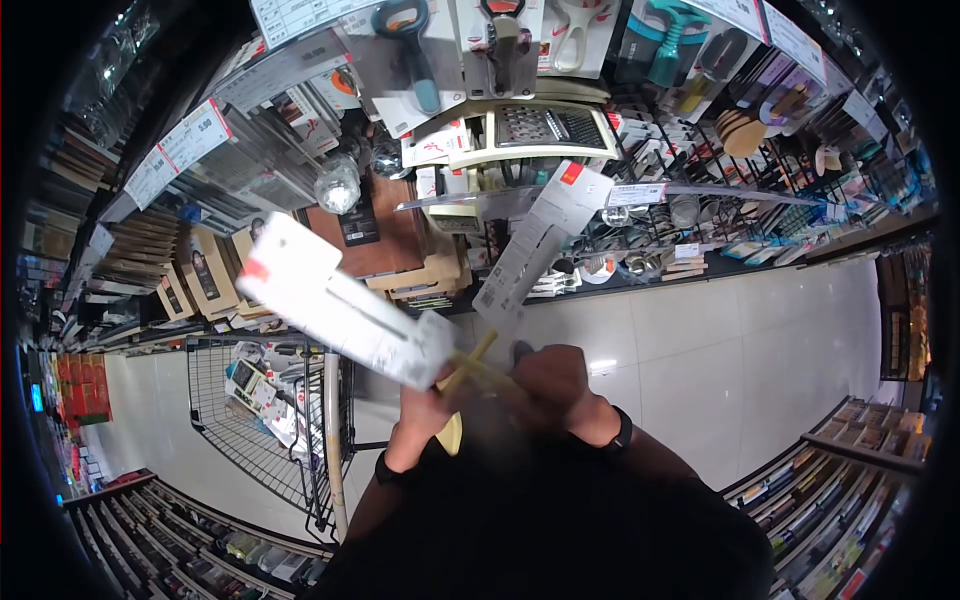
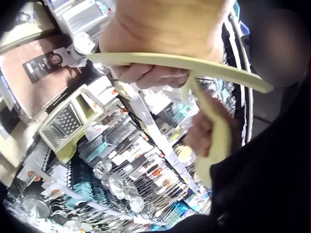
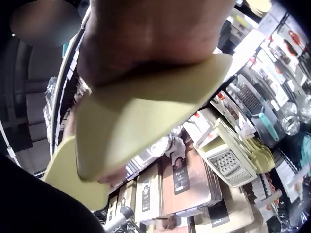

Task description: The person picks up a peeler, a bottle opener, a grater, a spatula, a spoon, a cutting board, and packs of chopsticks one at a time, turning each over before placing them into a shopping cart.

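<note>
In the head view, two long white carded packages fan out in front of the person: a blurred package [image 1: 340,310] leaning left and a package [image 1: 525,250] leaning right. Pale yellow parts of these carded kitchen tools cross between the hands. The left hand [image 1: 422,410] grips one tool; its curved yellow plate [image 2: 180,60] runs under the wrist in the left wrist view. The right hand [image 1: 552,385] grips the other, whose broad yellow plate [image 3: 131,119] fills the middle of the right wrist view. I cannot tell which package belongs to which hand.
A cream-framed grater [image 1: 545,130] stands on the shelf ahead, among hanging utensils. Brown cutting boards [image 1: 370,240] stand to its left. A wire shopping cart [image 1: 270,450] with packaged goods is at left. Shelves [image 1: 830,500] of small goods run behind, right.
</note>
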`<state>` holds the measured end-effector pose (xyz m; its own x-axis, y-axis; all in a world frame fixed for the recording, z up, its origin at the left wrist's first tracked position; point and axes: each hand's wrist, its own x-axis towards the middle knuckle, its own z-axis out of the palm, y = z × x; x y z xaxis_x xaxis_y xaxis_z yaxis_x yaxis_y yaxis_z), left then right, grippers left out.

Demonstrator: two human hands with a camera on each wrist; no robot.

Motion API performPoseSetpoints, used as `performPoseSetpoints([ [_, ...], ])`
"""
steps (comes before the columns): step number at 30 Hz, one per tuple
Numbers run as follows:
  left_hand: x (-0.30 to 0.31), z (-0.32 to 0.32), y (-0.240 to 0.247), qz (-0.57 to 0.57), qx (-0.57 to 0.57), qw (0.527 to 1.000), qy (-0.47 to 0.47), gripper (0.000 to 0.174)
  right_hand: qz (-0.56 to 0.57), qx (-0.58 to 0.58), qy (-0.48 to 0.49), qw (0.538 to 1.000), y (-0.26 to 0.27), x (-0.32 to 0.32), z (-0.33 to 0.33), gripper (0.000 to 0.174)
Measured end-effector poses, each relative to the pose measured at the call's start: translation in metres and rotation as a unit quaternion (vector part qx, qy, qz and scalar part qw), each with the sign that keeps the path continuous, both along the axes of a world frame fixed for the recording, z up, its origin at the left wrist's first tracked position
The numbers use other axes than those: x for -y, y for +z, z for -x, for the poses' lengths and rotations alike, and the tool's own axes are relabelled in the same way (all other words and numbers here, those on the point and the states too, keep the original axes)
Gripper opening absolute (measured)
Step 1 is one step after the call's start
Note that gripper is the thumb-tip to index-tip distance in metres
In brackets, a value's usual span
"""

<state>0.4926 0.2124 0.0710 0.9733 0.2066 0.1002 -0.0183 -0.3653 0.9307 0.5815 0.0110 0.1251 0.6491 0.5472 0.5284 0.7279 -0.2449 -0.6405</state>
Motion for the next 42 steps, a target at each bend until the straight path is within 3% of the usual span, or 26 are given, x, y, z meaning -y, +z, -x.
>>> performPoseSetpoints([
  [1,-0.007,-0.005,0.027,-0.089,-0.067,0.992,-0.066,0.025,0.086,-0.021,-0.018,0.996,-0.003,-0.001,-0.001,0.03],
  [2,-0.006,-0.006,0.026,-0.089,-0.068,0.991,-0.068,0.025,0.086,-0.023,-0.02,0.996,-0.005,0.001,-0.001,0.03],
  [4,-0.002,-0.006,0.021,-0.02,-0.021,0.999,-0.028,0.023,0.03,0.0,-0.016,0.999,-0.008,0.002,-0.003,0.029],
  [8,0.005,-0.007,0.017,-0.06,0.003,0.997,0.044,0.022,-0.014,0.021,-0.028,0.999,-0.003,0.005,0.003,0.029],
  [11,0.01,-0.015,0.05,-0.098,-0.004,0.994,-0.045,0.022,0.019,0.001,-0.022,1.0,-0.007,0.002,-0.003,0.029],
  [14,0.0,-0.01,0.033,-0.109,-0.043,0.991,-0.058,0.021,0.1,-0.028,-0.004,0.995,-0.016,0.0,-0.006,0.027],
  [17,-0.004,-0.003,0.03,-0.092,-0.099,0.986,-0.095,0.021,0.054,-0.075,0.015,0.996,-0.019,0.01,-0.004,0.023],
  [18,-0.003,-0.001,0.027,-0.094,-0.1,0.986,-0.092,0.021,-0.005,-0.114,0.061,0.992,-0.019,0.018,-0.007,0.026],
  [20,-0.001,0.001,0.012,-0.18,0.049,0.982,-0.018,0.037,-0.065,-0.152,0.111,0.98,-0.014,0.027,-0.013,0.028],
  [21,-0.011,0.015,-0.011,-0.131,-0.061,0.988,-0.05,0.05,-0.118,-0.176,0.133,0.968,-0.007,0.03,-0.015,0.029],
  [22,-0.009,0.014,-0.017,-0.113,0.004,0.993,-0.031,0.037,-0.171,-0.199,0.153,0.953,-0.004,0.033,-0.018,0.029],
  [24,-0.013,0.013,-0.005,0.027,-0.103,0.994,-0.022,0.022,-0.185,-0.214,0.173,0.943,-0.008,0.035,-0.023,0.026],
  [26,-0.01,0.002,0.019,0.059,-0.133,0.989,-0.033,0.017,-0.153,-0.2,0.112,0.961,-0.016,0.036,-0.024,0.021],
  [29,-0.007,0.0,0.028,0.153,-0.157,0.974,-0.052,0.012,-0.113,-0.208,0.091,0.967,-0.022,0.047,-0.021,0.016],
  [31,-0.002,-0.004,0.042,0.214,-0.151,0.963,-0.061,0.012,-0.147,-0.216,0.114,0.958,-0.026,0.051,-0.017,0.013],
  [33,0.003,-0.005,0.062,0.301,-0.135,0.941,-0.076,0.024,-0.18,-0.225,0.134,0.948,-0.021,0.055,-0.02,0.01],
  [36,0.007,-0.004,0.052,0.381,-0.139,0.912,-0.053,0.038,-0.164,-0.245,0.166,0.941,-0.011,0.058,-0.023,0.012],
  [37,0.009,-0.008,0.049,0.399,-0.13,0.906,-0.058,0.044,-0.147,-0.26,0.146,0.943,-0.019,0.057,-0.024,0.021],
  [38,0.011,-0.012,0.048,0.399,-0.129,0.906,-0.058,0.044,-0.129,-0.273,0.126,0.945,-0.022,0.057,-0.025,0.03],
  [42,0.023,-0.022,0.04,0.442,-0.135,0.886,-0.033,0.045,-0.136,-0.317,0.107,0.932,-0.022,0.063,-0.032,0.03],
])
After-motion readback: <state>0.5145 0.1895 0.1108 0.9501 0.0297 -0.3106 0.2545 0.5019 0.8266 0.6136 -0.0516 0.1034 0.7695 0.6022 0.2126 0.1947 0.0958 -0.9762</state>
